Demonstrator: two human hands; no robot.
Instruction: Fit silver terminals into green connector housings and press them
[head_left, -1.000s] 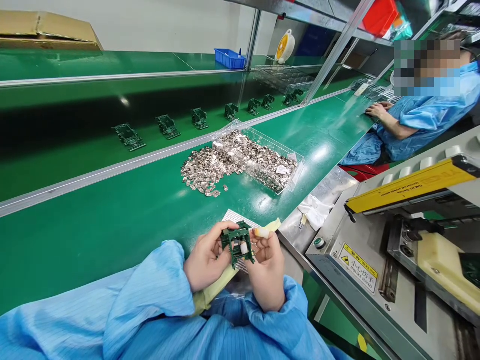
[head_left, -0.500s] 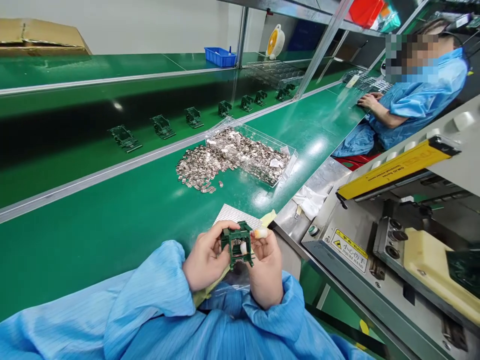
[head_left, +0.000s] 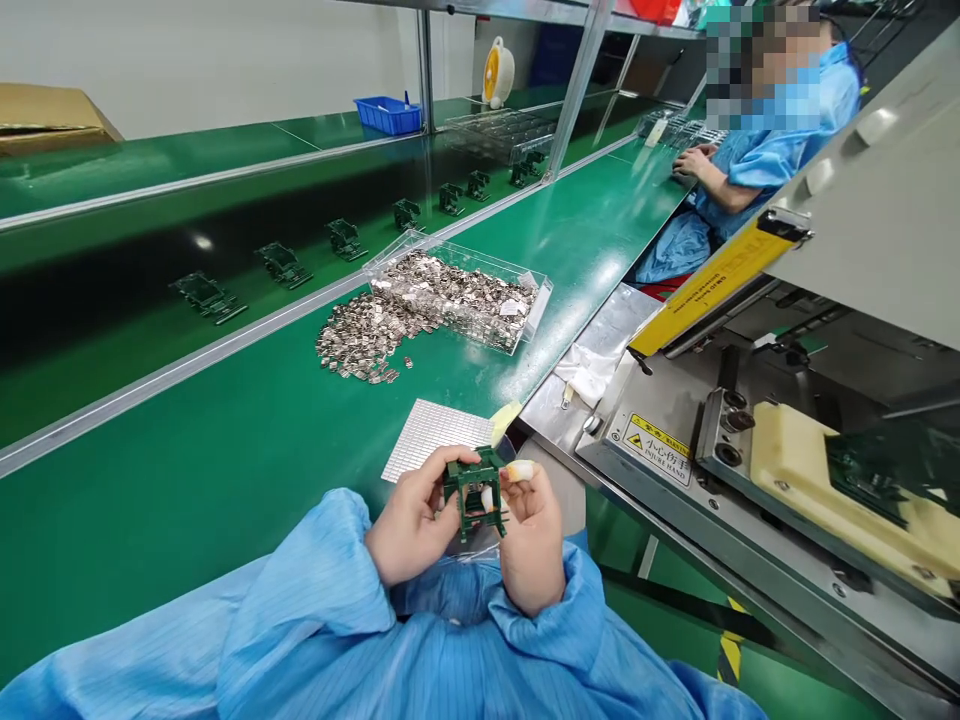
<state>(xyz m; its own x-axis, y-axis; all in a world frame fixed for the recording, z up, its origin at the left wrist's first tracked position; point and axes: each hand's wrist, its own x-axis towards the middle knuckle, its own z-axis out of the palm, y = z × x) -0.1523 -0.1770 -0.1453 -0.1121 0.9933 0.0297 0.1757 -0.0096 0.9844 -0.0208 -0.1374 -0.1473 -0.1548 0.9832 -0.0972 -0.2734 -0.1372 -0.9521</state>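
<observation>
Left hand [head_left: 409, 530] and right hand [head_left: 532, 540]: both closed, gripping a green frame assembly [head_left: 474, 490] from either side, held upright at lower centre of the view. Small white part [head_left: 487, 497] sits inside the assembly. Cream fingertip cover [head_left: 520, 470] on the right hand, just beside the assembly's top edge. Blue smock sleeves [head_left: 300, 600] along the bottom. Just ahead, on a green counter [head_left: 187, 430]: silver gridded sheet [head_left: 439, 438], with yellow tab [head_left: 506, 420] at its far corner. Centre: clear box [head_left: 457, 298] packed with small metal pieces, spilled heap [head_left: 360, 335] at its left. Left, on a farther belt: row of green frames [head_left: 345, 238]. Right: machine with yellow bar [head_left: 712, 285]. Upper right: co-worker's hand [head_left: 694, 162] on the counter.
</observation>
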